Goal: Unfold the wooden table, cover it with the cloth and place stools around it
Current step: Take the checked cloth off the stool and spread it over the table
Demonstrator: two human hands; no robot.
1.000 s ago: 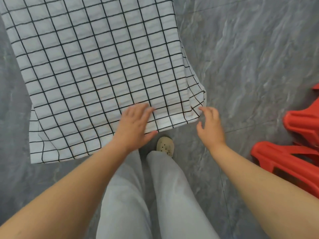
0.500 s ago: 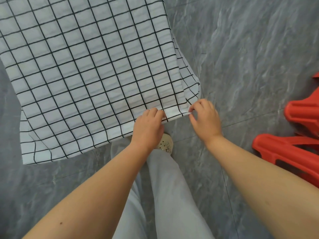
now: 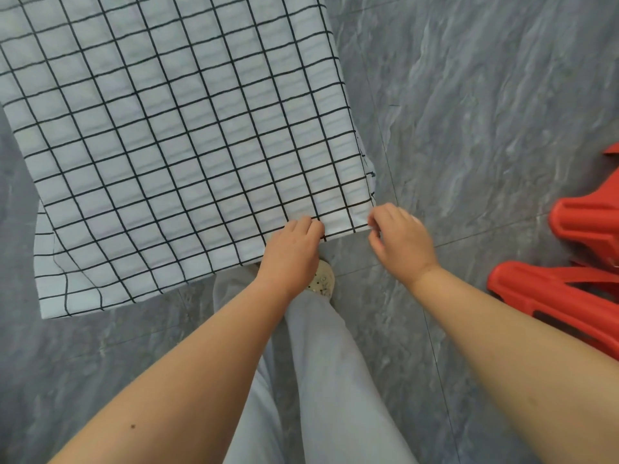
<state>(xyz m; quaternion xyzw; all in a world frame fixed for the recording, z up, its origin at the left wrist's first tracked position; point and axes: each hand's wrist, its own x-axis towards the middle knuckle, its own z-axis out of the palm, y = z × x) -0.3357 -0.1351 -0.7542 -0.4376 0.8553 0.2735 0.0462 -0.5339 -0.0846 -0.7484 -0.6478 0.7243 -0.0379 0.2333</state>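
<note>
A grey marbled tile floor (image 3: 485, 112) fills the view, and over it a white cloth with a black grid pattern (image 3: 174, 128) lies spread flat across what must be the wooden table, which is wholly hidden beneath it. The cloth hangs lower on the near left side, where a flap droops past the edge, while the near right corner sits almost flush. The left hand (image 3: 291, 252) grips the near hem with its fingers curled over it, and the right hand (image 3: 402, 239), just beside it, pinches the near right corner between thumb and fingertips. Two red plastic stools (image 3: 569, 296) lie tipped at the right edge of the view, well apart from the table, so the cover is the step in hand and the seating is not yet begun. To do it well, I judge both hands should draw the hem toward the body with an even, gentle pull, so the grid lines run square to the table edges and the drop matches on every side; a hard tug at one corner would skew the pattern or drag the far side short. A pale shoe (image 3: 323, 279) and light trousers (image 3: 328, 363) stand close under the hem
</note>
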